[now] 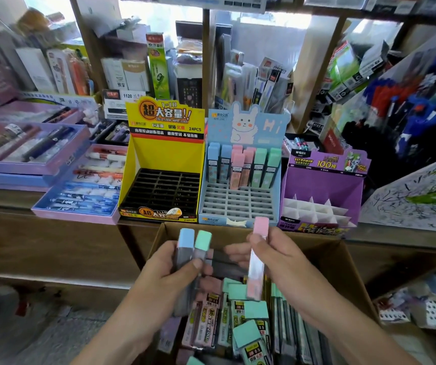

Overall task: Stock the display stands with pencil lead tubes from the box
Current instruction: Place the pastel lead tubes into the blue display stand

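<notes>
i have the left hand (174,271) curled round two pencil lead tubes above the cardboard box (339,262): a blue-capped tube (186,247) and a green-capped tube (202,246), side by side, caps up, both with dark see-through bodies. the right hand (273,256) pinches a pink-capped tube (257,262) between thumb and fingers, upright. its body is pale and its cap sits just before the front edge of the blue bunny stand (238,204). tubes with blue, pink and green caps (240,167) stand in that stand's back rows. the yellow stand (164,156) is on its left, the purple stand (322,185) on its right. loose tubes (238,312) lie piled in the box.
</notes>
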Motion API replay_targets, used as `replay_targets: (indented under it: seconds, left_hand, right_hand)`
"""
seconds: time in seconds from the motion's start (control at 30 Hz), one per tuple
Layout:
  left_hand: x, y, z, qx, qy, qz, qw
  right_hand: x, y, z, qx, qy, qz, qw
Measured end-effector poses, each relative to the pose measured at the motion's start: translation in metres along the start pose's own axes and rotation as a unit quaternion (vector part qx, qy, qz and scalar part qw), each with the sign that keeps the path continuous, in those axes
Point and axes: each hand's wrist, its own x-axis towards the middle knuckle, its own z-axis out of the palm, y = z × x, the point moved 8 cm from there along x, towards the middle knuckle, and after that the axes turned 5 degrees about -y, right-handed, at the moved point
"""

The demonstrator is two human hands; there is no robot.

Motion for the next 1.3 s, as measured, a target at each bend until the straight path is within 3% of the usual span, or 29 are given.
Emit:
replay_targets:
  seconds: [0.17,0.3,0.47,0.63,1.3]
  left_hand:
    - [0.015,0.02,-0.017,0.047,0.03,0.049,0.997]
    - [0.028,0.021,-0.02,0.017,0.042,0.063,0.997]
    - [0.036,0.012,-0.022,0.001,0.051,0.068,0.996]
    - [0.039,0.005,-0.029,-0.021,0.062,0.065,0.996]
    - [0.047,-0.004,-0.034,-0.074,0.052,0.074,0.993]
  right_hand:
    - [0.008,-0.031,-0.02,-0.067,0.04,-0.049,0.996]
    - [0.021,-0.052,-0.036,-0.095,0.08,-0.1,0.987]
    - [0.034,-0.08,-0.056,-0.162,0.164,-0.177,0.957]
    - [0.05,-0.096,-0.066,-0.215,0.208,-0.199,0.933]
    - [0.097,-0.106,-0.067,-0.301,0.21,-0.195,0.91]
